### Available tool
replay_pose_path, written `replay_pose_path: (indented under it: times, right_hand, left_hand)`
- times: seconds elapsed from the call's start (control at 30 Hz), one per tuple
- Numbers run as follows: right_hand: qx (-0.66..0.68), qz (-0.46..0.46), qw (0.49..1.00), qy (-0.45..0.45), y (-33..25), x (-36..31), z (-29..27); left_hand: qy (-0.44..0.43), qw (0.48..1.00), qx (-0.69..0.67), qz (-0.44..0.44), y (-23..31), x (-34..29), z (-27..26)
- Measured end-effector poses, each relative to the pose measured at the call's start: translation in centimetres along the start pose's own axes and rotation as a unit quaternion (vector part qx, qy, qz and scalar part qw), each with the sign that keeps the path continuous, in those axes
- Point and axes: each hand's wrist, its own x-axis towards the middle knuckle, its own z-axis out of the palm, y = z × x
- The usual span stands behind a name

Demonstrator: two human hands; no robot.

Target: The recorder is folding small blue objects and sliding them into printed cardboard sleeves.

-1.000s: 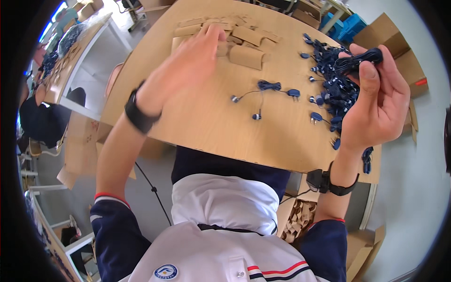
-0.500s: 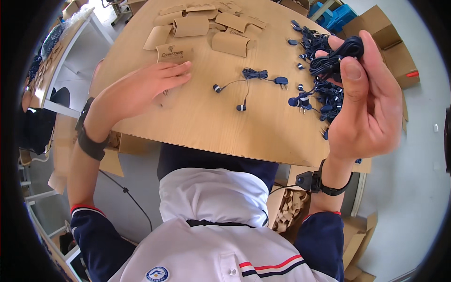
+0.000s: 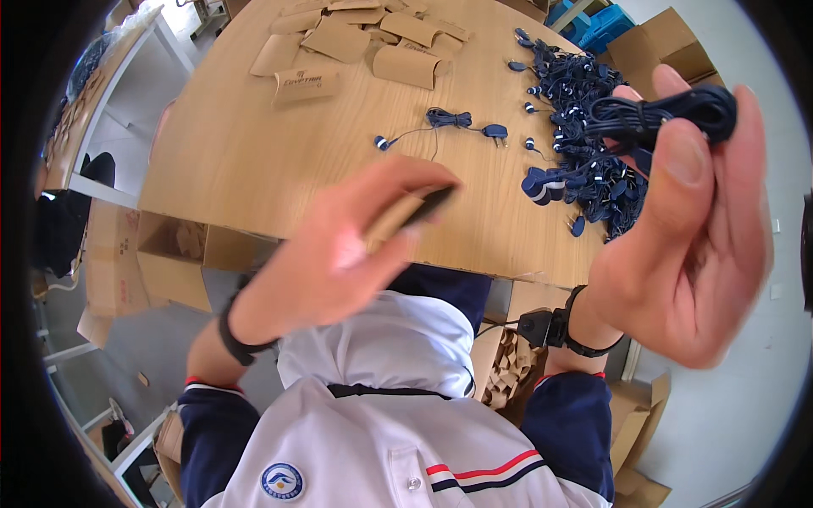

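Observation:
My left hand (image 3: 330, 254), smeared by motion, is closed round a brown cardboard sleeve (image 3: 396, 222) over the table's near edge. One end of the sleeve gapes dark; most of it is hidden by the fingers. Raised at the right, my right hand (image 3: 686, 254) pinches a coiled bundle of dark blue earphones (image 3: 652, 117) between thumb and fingers. Their earbuds (image 3: 542, 184) dangle to the left of the hand. Between the hands, another pair of earphones (image 3: 449, 118) lies on the table with its cord bundled and its two-pin plug (image 3: 494, 131) to the right.
Flattened brown sleeves (image 3: 339, 40) are heaped at the table's far side, one sleeve (image 3: 305, 86) nearer. A tangled pile of earphones (image 3: 584, 110) covers the table's right edge. Cardboard boxes (image 3: 174, 258) stand below left. An open box (image 3: 669, 46) and blue bins (image 3: 597, 27) are beyond the right side.
My left hand has moved from the sleeve heap toward me and right, now with a sleeve in it. My right hand has shifted right and nearer, still holding the earphones.

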Motion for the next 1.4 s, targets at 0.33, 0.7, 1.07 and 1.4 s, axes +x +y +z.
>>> replay_pose_path:
  times: [0.33, 0.7, 1.07, 1.4]
  right_hand:
    - [0.248, 0.037, 0.942, -0.223, 0.6, -1.5, -2.4]
    - [0.158, -0.083, 0.964, -0.198, 2.4, -2.5, -1.0]
    - [0.304, -0.016, 0.914, -0.267, 2.5, -2.8, -1.9]
    - [0.166, 0.045, 0.899, -0.404, 2.5, -4.1, -2.4]
  left_hand:
    - [0.04, 0.995, -0.095, 0.007, -0.1, 0.3, 3.7]
    - [-0.099, 0.975, -0.191, -0.051, -0.7, 0.0, 3.1]
    - [-0.061, 0.972, -0.218, -0.06, -0.3, -0.6, 3.4]
    - [-0.097, 0.932, -0.314, -0.15, -0.8, -0.1, 1.8]
